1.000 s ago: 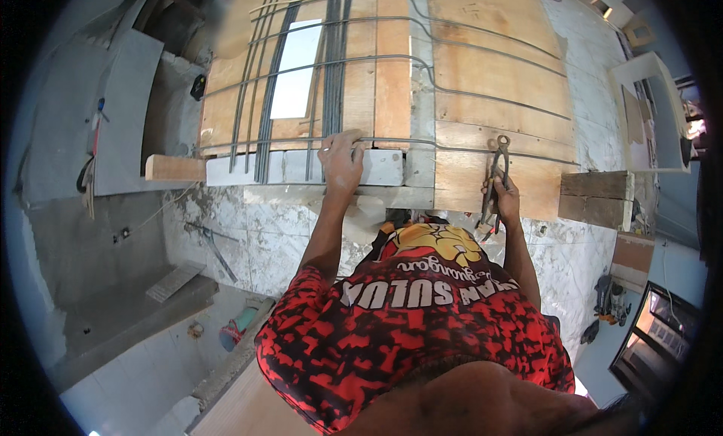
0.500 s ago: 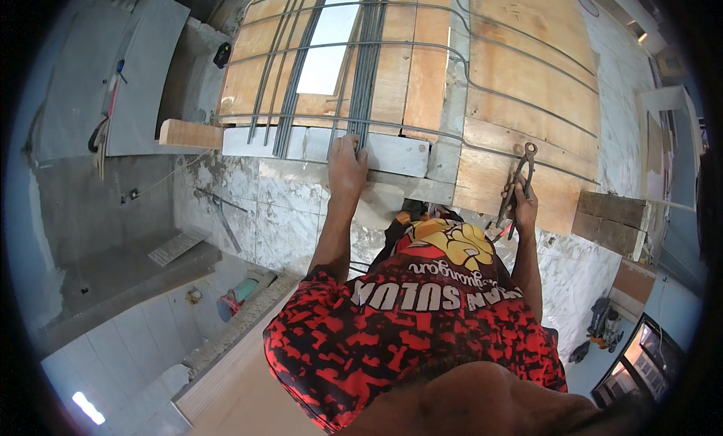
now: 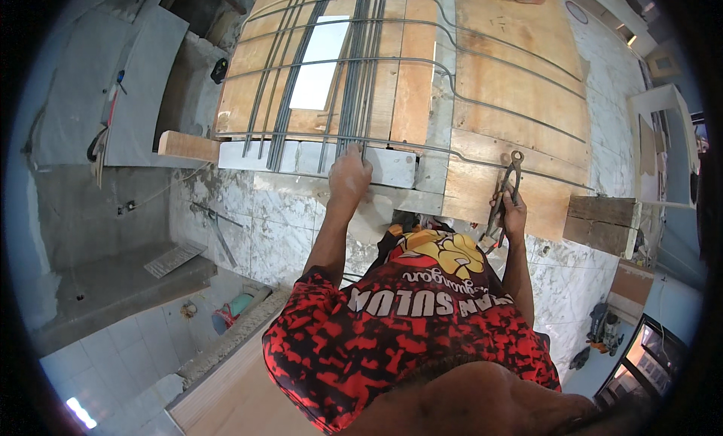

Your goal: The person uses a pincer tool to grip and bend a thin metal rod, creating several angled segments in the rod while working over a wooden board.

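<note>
My left hand (image 3: 350, 177) is at the near ends of a bundle of thin steel rods (image 3: 360, 89), its fingers closed on them. The rods run away from me over wooden boards and spread slightly. Several bent steel bars (image 3: 520, 112) cross over them from left to right. My right hand (image 3: 514, 211) grips a pair of dark end-cutting pincers (image 3: 515, 172) above the board's near right edge, with the round head pointing away. Something dark lies close beside the pincers, too obscured to name. A second rod bundle (image 3: 289, 101) lies left of the first.
A white rectangular panel (image 3: 319, 63) lies among the rods. Pale blocks (image 3: 392, 166) line the near edge, with a timber piece (image 3: 188, 147) jutting out left. A wooden box (image 3: 602, 224) stands right. Tools (image 3: 602, 327) lie on the tiled floor.
The view has shifted slightly, so the boards sit lower. The rods by my left hand look more spread apart. My right hand still holds the pincers, with their handles slightly turned.
</note>
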Demonstrator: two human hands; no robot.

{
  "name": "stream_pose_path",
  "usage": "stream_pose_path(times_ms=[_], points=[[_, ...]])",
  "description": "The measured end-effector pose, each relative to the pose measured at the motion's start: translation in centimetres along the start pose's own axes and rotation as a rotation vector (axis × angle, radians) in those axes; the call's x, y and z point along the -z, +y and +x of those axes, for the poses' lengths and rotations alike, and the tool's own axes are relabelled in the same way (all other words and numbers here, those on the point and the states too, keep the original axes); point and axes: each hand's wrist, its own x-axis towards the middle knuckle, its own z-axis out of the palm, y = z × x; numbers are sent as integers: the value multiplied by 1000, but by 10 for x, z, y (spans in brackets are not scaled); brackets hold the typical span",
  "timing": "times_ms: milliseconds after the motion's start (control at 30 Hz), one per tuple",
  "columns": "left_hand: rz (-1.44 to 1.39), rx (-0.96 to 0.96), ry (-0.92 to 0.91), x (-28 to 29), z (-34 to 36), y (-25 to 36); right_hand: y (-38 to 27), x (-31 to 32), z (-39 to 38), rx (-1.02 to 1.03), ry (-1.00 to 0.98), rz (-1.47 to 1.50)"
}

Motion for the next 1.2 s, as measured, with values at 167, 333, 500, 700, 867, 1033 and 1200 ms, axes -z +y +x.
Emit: stream_pose_path(times_ms=[167, 333, 500, 700, 867, 1033, 1200], points=[[55, -27, -25, 2, 2, 6, -11, -8, -3, -22, -31, -36], [157, -16, -24, 3, 0, 17, -11, -45, 15, 62, -280, -24], [202, 51, 3, -2, 2, 21, -64, -104, 39, 5, -292, 60], [272, 70, -59, 2, 4, 28, -58, -112, 65, -122, -325, -33], [296, -10, -82, 0, -22, 6, -66, -122, 55, -142, -331, 145], [267, -10, -72, 14, -92, -6, -60, -127, 68, -144, -265, 159], [159, 81, -65, 22, -160, -28, -60, -140, 71, -126, -248, 214]])
